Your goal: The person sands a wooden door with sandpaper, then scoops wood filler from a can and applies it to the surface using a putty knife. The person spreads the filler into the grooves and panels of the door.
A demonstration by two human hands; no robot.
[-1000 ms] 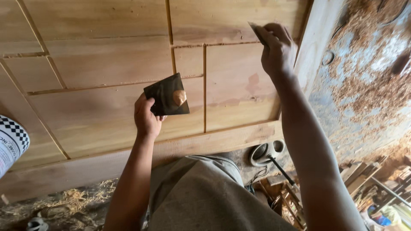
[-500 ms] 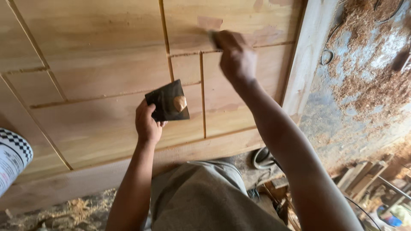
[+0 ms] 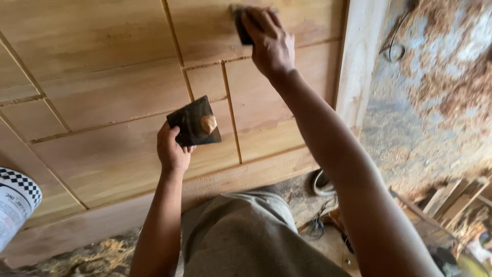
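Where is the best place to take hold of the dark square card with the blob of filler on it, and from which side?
Grip the dark square card at its lower left corner, coming from below, as the left hand does. It is thin and flat, and the filler blob sits towards the right, so that corner seems the safest place for fingers.

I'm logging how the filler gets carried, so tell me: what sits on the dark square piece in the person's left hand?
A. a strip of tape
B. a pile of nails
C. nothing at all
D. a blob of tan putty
D: the dark square piece held up by the left hand carries a small tan blob near its right side, in front of the wooden panel.
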